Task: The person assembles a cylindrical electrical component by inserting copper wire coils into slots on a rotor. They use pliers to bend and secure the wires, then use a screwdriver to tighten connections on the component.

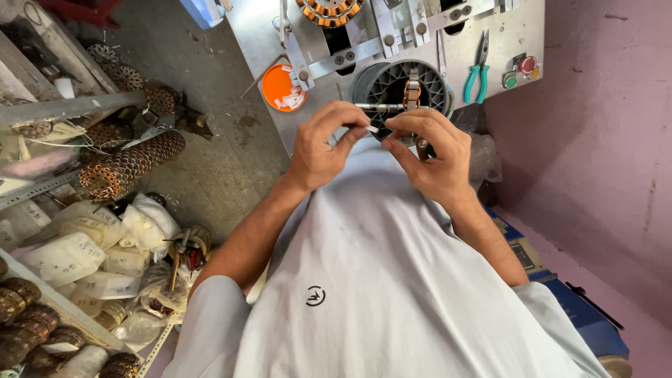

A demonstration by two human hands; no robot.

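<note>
Here, both hands, the left hand (323,143) and right hand (428,152), are pinching a small white paper strip (372,129) near the black ribbed fixture (392,84), seemingly readying insulation that needs careful seating.

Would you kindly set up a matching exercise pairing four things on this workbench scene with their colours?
Things:
1. pliers handles
2. round plastic lid
3. ribbed round housing
4. small slip pinched between both hands

Colours:
A. orange
B. white
C. teal green
D. dark grey

Pairs: 1-C, 2-A, 3-D, 4-B
</note>
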